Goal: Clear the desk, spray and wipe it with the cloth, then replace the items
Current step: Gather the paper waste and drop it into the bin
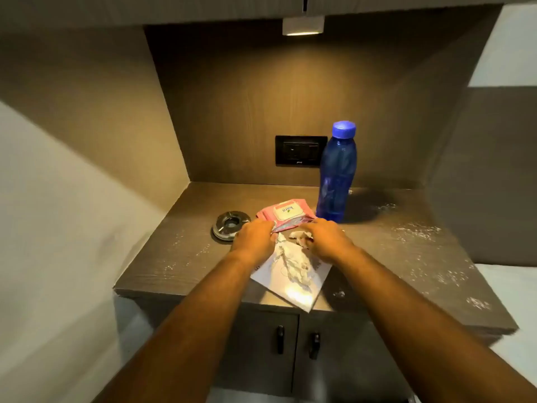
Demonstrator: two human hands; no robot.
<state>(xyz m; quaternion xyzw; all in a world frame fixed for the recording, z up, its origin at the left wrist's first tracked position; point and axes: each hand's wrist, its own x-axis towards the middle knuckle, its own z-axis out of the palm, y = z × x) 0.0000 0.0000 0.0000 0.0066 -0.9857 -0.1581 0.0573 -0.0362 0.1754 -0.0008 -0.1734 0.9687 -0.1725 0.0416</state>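
With the desk (162, 257) still being cleared, the left hand (255, 237) gripped the pink packet (286, 213) near the front edge, the right hand (325, 238) closed on crumpled tissue (293, 257); lifting both away seemed next.

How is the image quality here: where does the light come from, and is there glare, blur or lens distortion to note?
Head view: one small lamp under the cabinet lights the back panel warmly, edges fall dark; the blue bottle casts a shadow to its right; glare washes out the near corner of the white paper; both hands look slightly soft; wide-angle bending shows in the desk edges and walls.
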